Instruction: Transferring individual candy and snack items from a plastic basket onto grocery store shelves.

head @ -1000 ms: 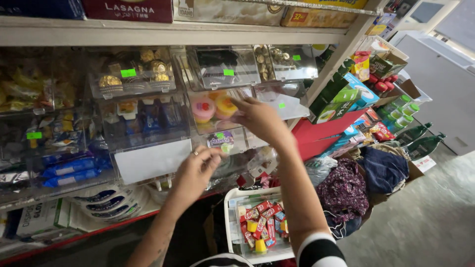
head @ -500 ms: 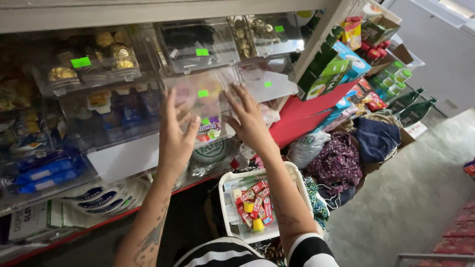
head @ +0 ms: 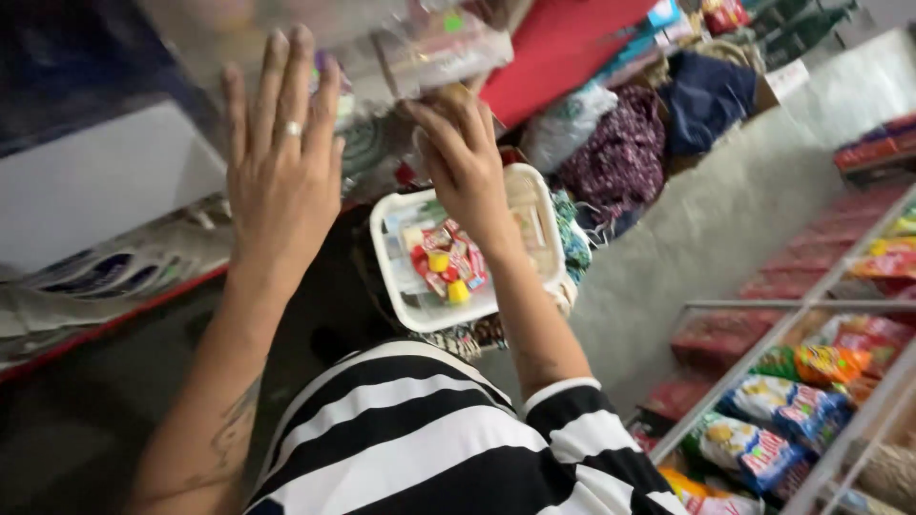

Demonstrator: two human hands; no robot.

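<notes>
Two hands raised, left hand (head: 281,162) spread flat, right hand (head: 463,162) grip unclear, clear packet (head: 439,52) blurred.

A white rectangular plastic tub (head: 534,205) holds small red and yellow wrapped sweets (head: 448,267). The short-sleeved knit shirt (head: 420,439) carries broad black and white stripes. A silver ring (head: 291,128) bands 1 finger. A flat bright red board (head: 558,43) lies beside a dark purple floral cloth bundle (head: 620,153) and navy cloth (head: 706,95).
</notes>
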